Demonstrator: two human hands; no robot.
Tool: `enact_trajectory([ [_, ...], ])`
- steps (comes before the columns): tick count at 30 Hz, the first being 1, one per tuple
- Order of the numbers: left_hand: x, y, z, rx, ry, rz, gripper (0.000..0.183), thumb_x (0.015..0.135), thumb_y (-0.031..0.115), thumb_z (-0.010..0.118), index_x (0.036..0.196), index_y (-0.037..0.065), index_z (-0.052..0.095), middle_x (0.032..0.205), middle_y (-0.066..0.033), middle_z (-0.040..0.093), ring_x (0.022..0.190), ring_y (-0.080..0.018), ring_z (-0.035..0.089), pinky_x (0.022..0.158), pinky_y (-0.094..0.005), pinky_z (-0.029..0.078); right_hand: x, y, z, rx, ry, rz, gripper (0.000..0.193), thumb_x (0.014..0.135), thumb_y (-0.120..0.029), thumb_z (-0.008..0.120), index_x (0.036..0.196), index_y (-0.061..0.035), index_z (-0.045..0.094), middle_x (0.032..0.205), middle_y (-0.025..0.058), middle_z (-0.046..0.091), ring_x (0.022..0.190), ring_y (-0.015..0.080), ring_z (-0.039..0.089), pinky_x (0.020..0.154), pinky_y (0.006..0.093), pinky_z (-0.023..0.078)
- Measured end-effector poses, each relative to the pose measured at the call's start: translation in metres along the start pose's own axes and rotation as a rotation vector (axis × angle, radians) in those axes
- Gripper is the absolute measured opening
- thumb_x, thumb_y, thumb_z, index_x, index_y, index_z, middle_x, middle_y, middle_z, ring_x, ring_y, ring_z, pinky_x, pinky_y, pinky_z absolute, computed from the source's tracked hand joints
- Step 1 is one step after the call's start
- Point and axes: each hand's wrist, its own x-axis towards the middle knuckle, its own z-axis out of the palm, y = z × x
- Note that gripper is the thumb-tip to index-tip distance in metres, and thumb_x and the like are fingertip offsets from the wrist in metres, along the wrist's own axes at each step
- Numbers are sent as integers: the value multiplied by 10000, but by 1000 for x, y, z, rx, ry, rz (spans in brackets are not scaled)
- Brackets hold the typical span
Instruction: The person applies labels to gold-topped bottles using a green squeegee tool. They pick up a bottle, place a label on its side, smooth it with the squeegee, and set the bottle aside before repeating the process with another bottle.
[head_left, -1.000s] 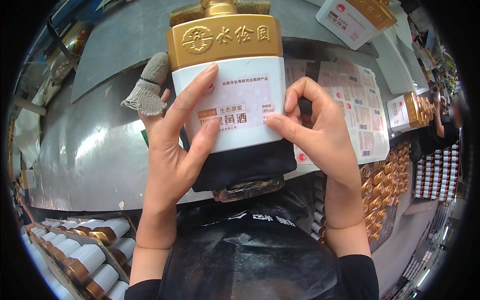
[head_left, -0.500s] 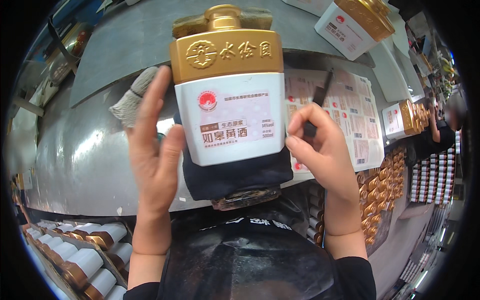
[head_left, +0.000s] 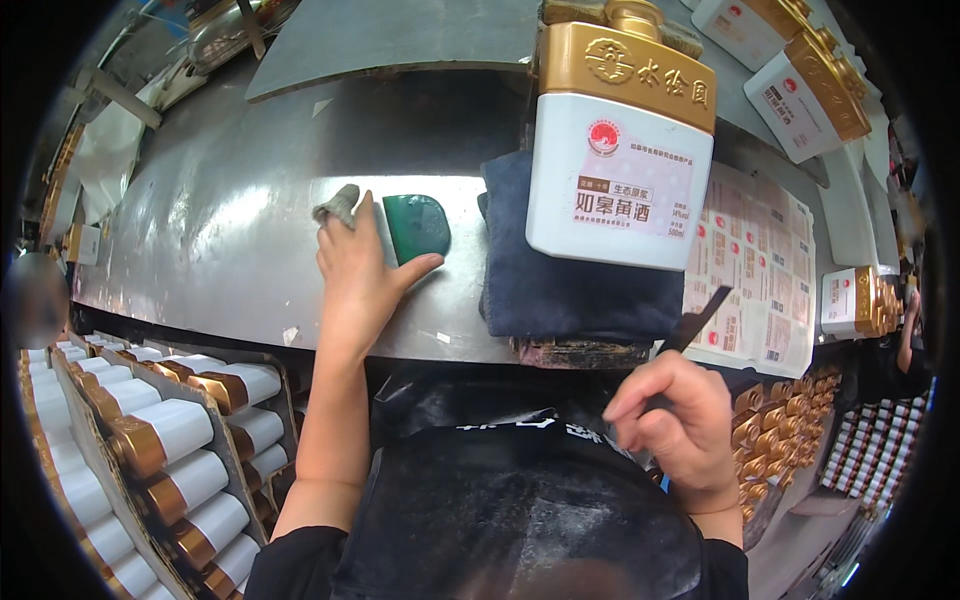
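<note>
My left hand (head_left: pixel 357 272) reaches over the metal table with thumb and index finger spread apart around a green rounded scraper (head_left: pixel 420 228). No grip on the scraper is visible. Grey cloth (head_left: pixel 338 206) sits at this hand's fingertips. Low on the right, my right hand (head_left: pixel 680 415) has its fingers curled closed, with a slim black flat tool (head_left: pixel 697 320) sticking up out of it; the tool's lower end is hidden. Between the hands, a white and gold bottle (head_left: pixel 622 150) lies label-up on a folded dark blue cloth (head_left: pixel 575 300), touched by neither hand.
A sheet of printed labels (head_left: pixel 755 275) lies right of the bottle. More bottles (head_left: pixel 812 95) stand at the far right. Crates of bottles (head_left: pixel 160 420) fill the lower left, and gold-capped bottles (head_left: pixel 790 425) the lower right. Another person (head_left: pixel 905 340) is at the right edge.
My left hand has left the bottle's side and moved to the green scraper. My right hand has drawn back and down from the bottle with the black tool. The view has shifted left.
</note>
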Motion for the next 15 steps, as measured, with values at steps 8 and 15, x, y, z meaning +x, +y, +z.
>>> enact_trajectory([
  [8, 20, -7, -1, -164, -145, 49, 834, 631, 343, 868, 1282, -29, 502, 1249, -252, 482, 1183, -409, 438, 1008, -473, 368, -1, 4, 13, -80, -37, 48, 77, 914, -59, 639, 941, 10, 618, 757, 45, 632, 637, 93, 600, 600, 215, 465],
  [15, 31, -1, 16, 40, 65, 182, 558, 784, 330, 733, 1145, -71, 591, 1119, -252, 584, 1043, -398, 533, 885, -434, 459, 4, 3, 20, -119, -100, 33, 69, 915, -44, 635, 955, 8, 618, 748, 46, 632, 633, 84, 594, 597, 214, 464],
])
